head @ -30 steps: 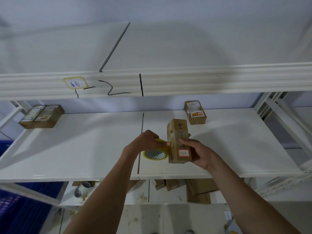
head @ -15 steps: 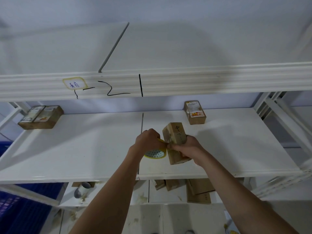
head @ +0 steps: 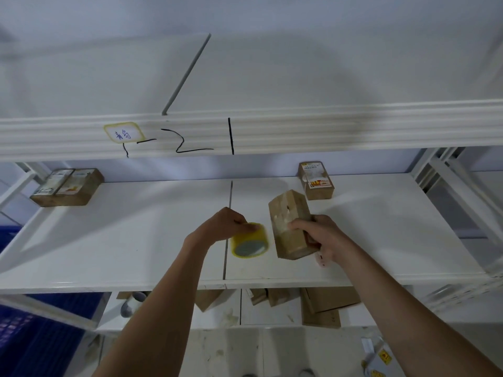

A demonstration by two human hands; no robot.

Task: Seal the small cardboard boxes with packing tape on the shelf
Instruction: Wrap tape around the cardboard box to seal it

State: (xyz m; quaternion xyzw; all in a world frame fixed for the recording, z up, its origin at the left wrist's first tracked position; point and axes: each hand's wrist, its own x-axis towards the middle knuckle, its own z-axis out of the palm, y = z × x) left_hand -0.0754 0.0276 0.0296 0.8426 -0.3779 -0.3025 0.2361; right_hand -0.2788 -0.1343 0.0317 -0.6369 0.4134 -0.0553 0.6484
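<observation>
A small brown cardboard box (head: 290,227), stood on end and tilted, is gripped by the right hand (head: 324,235) above the front edge of the white shelf (head: 136,232). A yellow roll of packing tape (head: 249,240), just beside it, is pinched by the left hand (head: 221,225).

**White shelving against a pale wall**

A white metal shelving unit (head: 109,240) is set before a pale bluish wall (head: 177,170). Black marks are drawn on its upper beam (head: 326,129). A blue crate (head: 32,336) is seen lower left.
</observation>
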